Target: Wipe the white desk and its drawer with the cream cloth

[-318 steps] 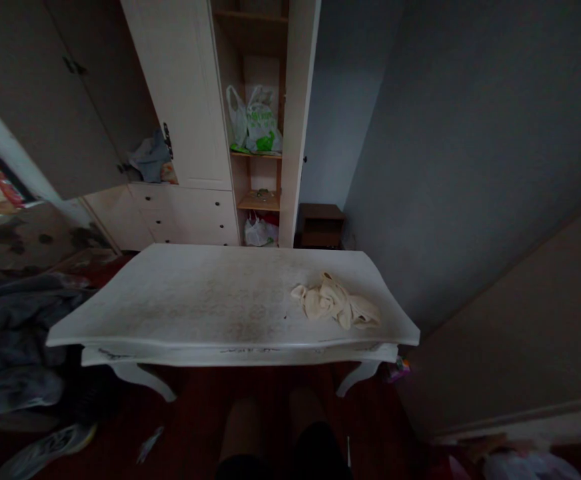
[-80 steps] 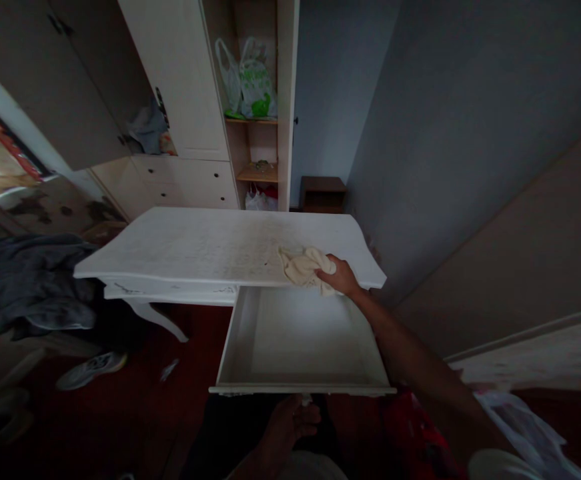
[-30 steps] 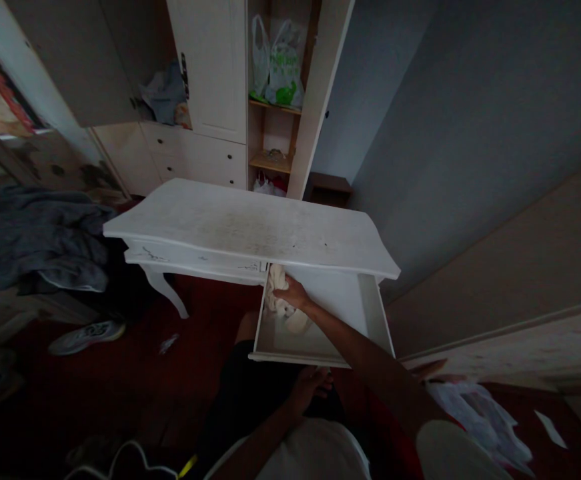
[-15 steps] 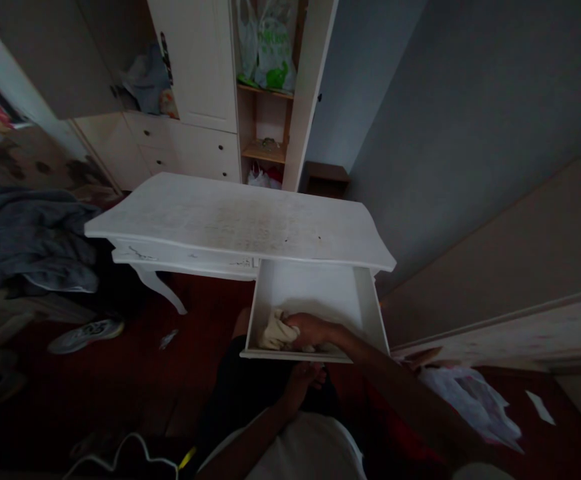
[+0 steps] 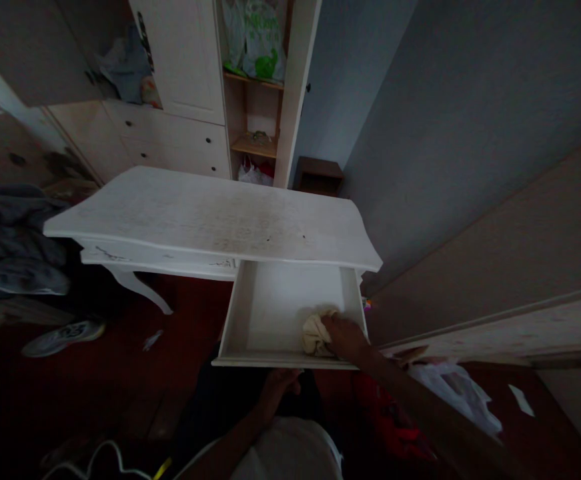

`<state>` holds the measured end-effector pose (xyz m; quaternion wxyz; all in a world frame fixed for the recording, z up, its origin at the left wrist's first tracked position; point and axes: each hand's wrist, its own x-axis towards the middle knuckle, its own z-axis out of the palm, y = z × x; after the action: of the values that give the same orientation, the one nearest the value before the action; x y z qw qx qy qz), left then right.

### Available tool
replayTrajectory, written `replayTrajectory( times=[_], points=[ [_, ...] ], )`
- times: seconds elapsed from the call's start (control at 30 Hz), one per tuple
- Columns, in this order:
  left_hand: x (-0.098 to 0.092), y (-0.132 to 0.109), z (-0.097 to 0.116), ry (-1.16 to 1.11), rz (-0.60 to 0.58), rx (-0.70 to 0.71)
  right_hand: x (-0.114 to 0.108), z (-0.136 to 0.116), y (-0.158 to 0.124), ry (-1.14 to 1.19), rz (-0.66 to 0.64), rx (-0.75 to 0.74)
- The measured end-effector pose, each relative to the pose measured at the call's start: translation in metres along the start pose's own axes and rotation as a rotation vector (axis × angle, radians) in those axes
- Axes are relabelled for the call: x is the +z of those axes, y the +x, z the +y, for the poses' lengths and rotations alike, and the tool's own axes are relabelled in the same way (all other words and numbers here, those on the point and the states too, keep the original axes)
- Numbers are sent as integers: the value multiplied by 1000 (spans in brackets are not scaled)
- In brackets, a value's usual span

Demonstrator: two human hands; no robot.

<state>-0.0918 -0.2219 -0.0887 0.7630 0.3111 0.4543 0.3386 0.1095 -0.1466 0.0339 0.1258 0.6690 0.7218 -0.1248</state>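
Observation:
My right hand (image 5: pixel 345 337) is closed on a crumpled cream cloth (image 5: pixel 316 335). It presses the cloth against the floor of a pulled-out white drawer (image 5: pixel 280 307), near the front right corner. My left hand (image 5: pixel 281 388) is low in front of the drawer, just below its front panel, with nothing visible in it. Its fingers look loosely bent and apart, though dim light blurs them. The drawer belongs to a white dressing table (image 5: pixel 170 207) with curved legs, whose top shows grey smudges in the middle.
A wardrobe (image 5: pixel 185 67) with bags on its shelves stands behind the table. Grey clothing (image 5: pixel 10 233) is heaped at the left, above a shoe (image 5: pixel 63 339) on the dark red floor. At the right lie a white plastic bag (image 5: pixel 457 393) and a red item (image 5: pixel 395 427).
My right hand has slid the cloth from the drawer's front left to its front right. My left hand stays beneath the drawer front. The camera view has shifted slightly to the right.

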Motion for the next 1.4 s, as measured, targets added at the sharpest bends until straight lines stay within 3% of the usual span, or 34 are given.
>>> replayTrajectory(
  times=[0.13, 0.37, 0.57, 0.7, 1.03, 1.17, 1.27, 1.4],
  points=[
    [-1, 0, -2, 44, -6, -12, 1, -5, 16, -111, 130, 108],
    [-5, -2, 2, 126, -26, 65, -15, 8, 59, 64, 319, 338],
    [-9, 5, -3, 11, -24, 85, -37, 4, 105, 181, 389, 348],
    [-6, 7, -3, -117, -19, 68, -46, -18, 125, 240, 378, 344],
    [2, -4, 13, -215, -45, 81, -31, -131, 143, 313, 469, 106],
    [4, -6, 17, -228, -43, 91, -36, -168, 148, 330, 460, -70],
    [4, -7, 17, -235, -49, 84, -44, -180, 152, 286, 408, -252],
    [2, -8, 17, -211, -47, 69, -50, -171, 152, 207, 308, -391]
  ],
)
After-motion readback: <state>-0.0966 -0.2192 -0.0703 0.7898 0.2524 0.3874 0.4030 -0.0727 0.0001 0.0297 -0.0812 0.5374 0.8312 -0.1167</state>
